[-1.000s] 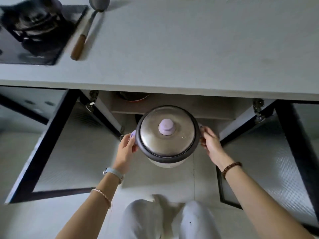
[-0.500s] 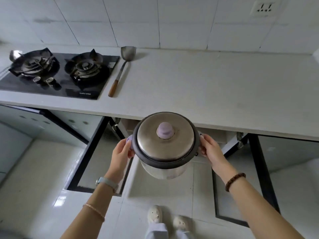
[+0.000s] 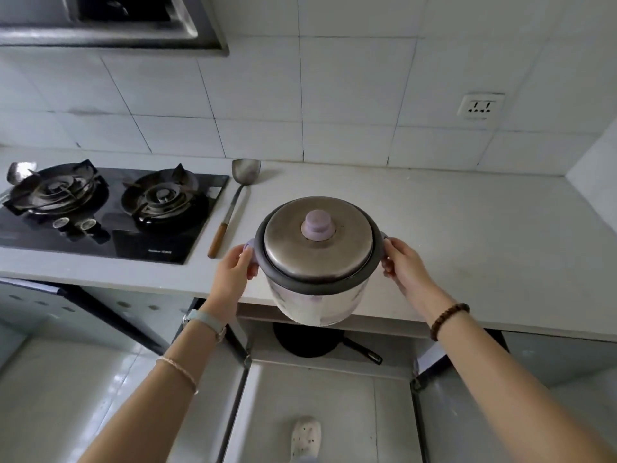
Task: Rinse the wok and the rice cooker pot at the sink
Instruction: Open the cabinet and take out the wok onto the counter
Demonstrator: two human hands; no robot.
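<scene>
Rice cooker [image 3: 317, 262] carried level at the countertop [image 3: 467, 235] edge.
Left hand [image 3: 233, 272] and right hand [image 3: 405, 267] clasp opposite side handles, presumably keeping the lid [image 3: 317, 240] seated.

L hand [image 3: 235, 272] & R hand [image 3: 402, 264] out front, each grip closed

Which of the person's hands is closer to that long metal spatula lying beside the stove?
Left. The left hand holds the rice cooker's left handle, just right of the spatula's wooden end. The right hand holds the far handle, across the cooker.
</scene>
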